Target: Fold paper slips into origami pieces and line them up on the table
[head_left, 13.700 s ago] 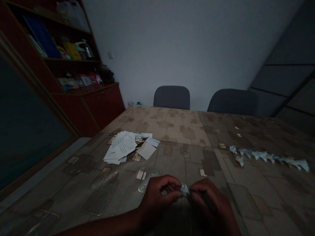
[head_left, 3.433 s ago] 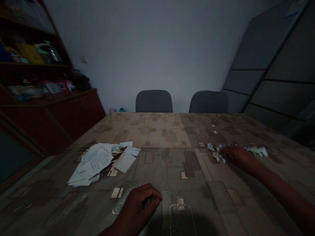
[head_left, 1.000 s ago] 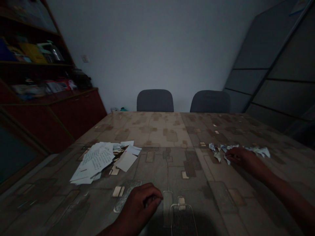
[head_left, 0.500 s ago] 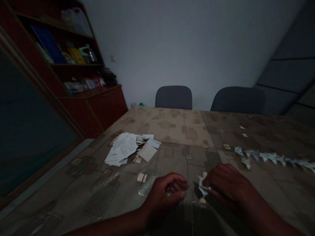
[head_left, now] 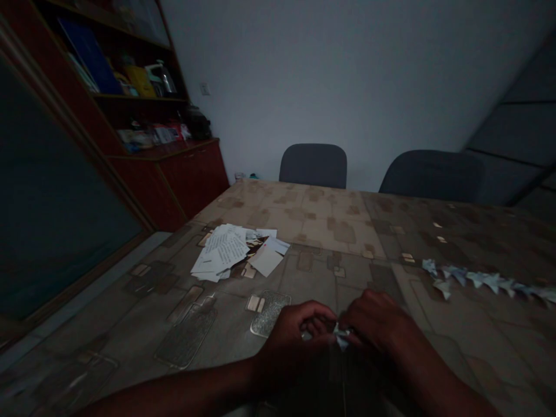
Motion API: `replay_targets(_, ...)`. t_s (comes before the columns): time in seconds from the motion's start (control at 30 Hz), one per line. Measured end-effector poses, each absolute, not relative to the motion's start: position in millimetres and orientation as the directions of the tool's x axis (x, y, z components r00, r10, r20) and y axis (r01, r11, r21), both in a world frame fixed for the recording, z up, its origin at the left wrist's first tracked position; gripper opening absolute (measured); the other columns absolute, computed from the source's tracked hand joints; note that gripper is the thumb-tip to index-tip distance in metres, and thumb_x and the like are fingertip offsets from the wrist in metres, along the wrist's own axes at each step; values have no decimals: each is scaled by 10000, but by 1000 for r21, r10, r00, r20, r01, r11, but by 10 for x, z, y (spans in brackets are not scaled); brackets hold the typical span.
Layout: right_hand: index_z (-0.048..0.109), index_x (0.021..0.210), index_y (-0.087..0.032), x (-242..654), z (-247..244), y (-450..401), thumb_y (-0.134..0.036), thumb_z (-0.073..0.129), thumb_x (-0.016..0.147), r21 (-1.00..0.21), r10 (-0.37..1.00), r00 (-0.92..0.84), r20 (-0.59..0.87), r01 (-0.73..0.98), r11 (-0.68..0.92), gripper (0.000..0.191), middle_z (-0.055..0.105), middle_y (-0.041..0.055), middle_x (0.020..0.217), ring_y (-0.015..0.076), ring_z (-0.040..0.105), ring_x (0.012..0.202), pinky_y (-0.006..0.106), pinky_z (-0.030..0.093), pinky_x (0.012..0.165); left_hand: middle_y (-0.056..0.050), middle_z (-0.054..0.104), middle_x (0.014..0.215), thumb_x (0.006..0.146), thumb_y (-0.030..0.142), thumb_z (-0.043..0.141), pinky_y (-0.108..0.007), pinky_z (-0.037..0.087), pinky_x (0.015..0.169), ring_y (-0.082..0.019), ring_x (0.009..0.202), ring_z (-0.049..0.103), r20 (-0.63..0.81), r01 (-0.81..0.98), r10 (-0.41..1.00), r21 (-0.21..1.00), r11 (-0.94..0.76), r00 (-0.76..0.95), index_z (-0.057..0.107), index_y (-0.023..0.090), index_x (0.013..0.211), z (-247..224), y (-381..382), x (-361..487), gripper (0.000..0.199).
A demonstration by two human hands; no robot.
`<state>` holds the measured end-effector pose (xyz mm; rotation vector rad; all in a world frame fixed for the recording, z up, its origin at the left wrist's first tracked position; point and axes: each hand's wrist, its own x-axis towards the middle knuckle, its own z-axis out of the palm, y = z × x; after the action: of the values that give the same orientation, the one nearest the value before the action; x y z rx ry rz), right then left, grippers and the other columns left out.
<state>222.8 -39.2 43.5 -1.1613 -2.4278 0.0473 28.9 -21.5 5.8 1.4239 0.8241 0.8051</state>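
Note:
A small, pale piece of folded paper (head_left: 341,336) with pointed corners is held low over the near part of the table. My right hand (head_left: 373,318) is closed on it from the right, its fingertips covering part of the folds. From the left, the thumb and index finger of my left hand (head_left: 299,327) pinch the paper's other side, with the remaining fingers curled. Farther right lies a row of similar pointed folded papers (head_left: 490,281), and one folded paper (head_left: 443,288) sits just in front of the row's left end.
A loose pile of printed paper sheets (head_left: 223,252) lies left of centre on the patterned tabletop (head_left: 299,214). Two grey chairs (head_left: 313,165) stand along the far edge. A red cabinet (head_left: 195,179) with filled shelves is at the back left.
My right hand has brought the folded paper leftward to my left hand, whose fingertips have come onto it. The view has shifted slightly.

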Motion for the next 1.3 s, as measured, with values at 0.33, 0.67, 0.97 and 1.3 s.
replay_targets(0.33, 631, 769, -217, 2257, 382, -415, -192, 514, 902, -351, 773, -519, 366, 692, 631, 180, 639, 22, 689, 184, 540, 668, 300, 360, 633, -49, 705, 789, 727, 193, 684, -249, 469, 655, -156, 705, 630, 87, 20, 900, 994, -105, 428, 639, 145, 913, 64, -253, 287, 197)
replay_targets(0.67, 642, 765, -218, 2218, 453, -425, -133, 509, 851, -487, 793, -499, 348, 627, 608, 179, 654, 17, 666, 172, 581, 648, 272, 400, 569, -19, 666, 680, 788, 306, 676, -228, 431, 614, -134, 613, 575, 218, 162, 863, 933, -321, 455, 727, 154, 859, 96, -253, 226, 175)
replay_targets(0.97, 637, 787, -206, 2185, 435, -436, -64, 597, 766, -613, 868, -362, 341, 614, 497, 150, 657, 16, 699, 174, 609, 649, 265, 441, 563, 5, 656, 651, 751, 191, 680, -206, 413, 604, -121, 620, 553, 31, 132, 935, 988, -83, 353, 710, 150, 746, 122, -241, 268, 51)
replay_targets(1.3, 620, 726, -206, 2179, 354, -463, -169, 581, 818, -682, 923, -287, 258, 623, 384, 107, 631, 11, 692, 176, 589, 652, 287, 424, 589, -14, 658, 674, 751, 236, 681, -212, 420, 609, -129, 630, 556, 45, 118, 921, 988, -98, 387, 705, 138, 764, 123, -244, 275, 101)
